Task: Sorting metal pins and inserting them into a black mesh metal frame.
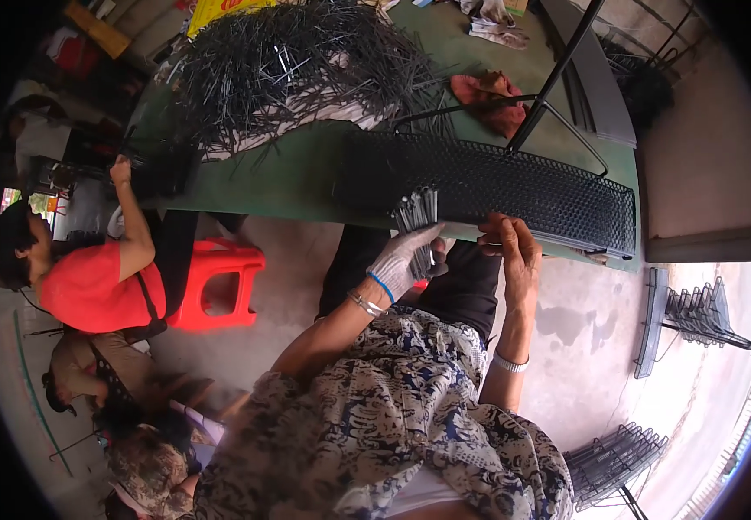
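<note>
My left hand [399, 258], in a pale work glove with a blue cuff edge, is closed round a bundle of thin grey strips [419, 208], their ends fanning upward. To its right, my bare right hand [514, 243] has its fingers bent together at the near edge of a black mesh metal panel [497, 184]. Whatever sits between those fingertips is too small to make out. The panel lies along the front of the green table [258, 192], and a black rod frame [557, 74] rises from it.
A large heap of thin dark strips [280, 74] covers the table's far left, partly on pale cloth. Beyond the panel lies a reddish rag [486, 100]. A red plastic stool [219, 286] and a person in red [102, 282] are at left. Wire racks [618, 468] stand at lower right.
</note>
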Demonstrator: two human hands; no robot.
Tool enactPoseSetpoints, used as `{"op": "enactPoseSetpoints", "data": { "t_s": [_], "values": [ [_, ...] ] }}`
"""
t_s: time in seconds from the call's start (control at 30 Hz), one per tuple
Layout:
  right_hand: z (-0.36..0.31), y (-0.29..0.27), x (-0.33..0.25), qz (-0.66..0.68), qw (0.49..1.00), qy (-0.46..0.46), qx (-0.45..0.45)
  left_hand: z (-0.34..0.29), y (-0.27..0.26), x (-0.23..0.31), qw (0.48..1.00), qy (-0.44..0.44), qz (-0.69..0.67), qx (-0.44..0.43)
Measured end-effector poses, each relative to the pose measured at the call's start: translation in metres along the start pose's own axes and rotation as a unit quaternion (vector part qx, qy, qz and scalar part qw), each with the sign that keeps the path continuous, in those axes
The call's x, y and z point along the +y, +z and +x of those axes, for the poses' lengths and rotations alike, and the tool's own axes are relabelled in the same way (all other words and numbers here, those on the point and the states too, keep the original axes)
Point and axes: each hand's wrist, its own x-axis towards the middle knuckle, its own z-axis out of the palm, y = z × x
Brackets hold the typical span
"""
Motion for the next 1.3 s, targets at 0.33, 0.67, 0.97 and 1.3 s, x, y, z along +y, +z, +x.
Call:
{"op": "enactPoseSetpoints", "data": {
  "t_s": [0.33, 0.67, 0.97, 1.3],
  "values": [
    [0.013, 0.004, -0.009, -0.094, 0.994, 0.005, -0.059, 0.011, -0.005, -0.017, 0.998, 0.002, -0.058, -0.004],
    [0.009, 0.056, -0.022, 0.031, 0.994, -0.007, -0.100, -0.044, 0.014, 0.018, 0.998, 0.039, 0.052, -0.005],
    [0.007, 0.103, -0.030, 0.006, 0.993, -0.031, -0.114, -0.053, -0.022, 0.029, 0.991, 0.128, -0.048, -0.004],
    [0.013, 0.116, -0.028, -0.022, 0.987, -0.050, -0.150, -0.055, -0.036, 0.034, 0.993, 0.112, -0.012, -0.020]
  ]
}}
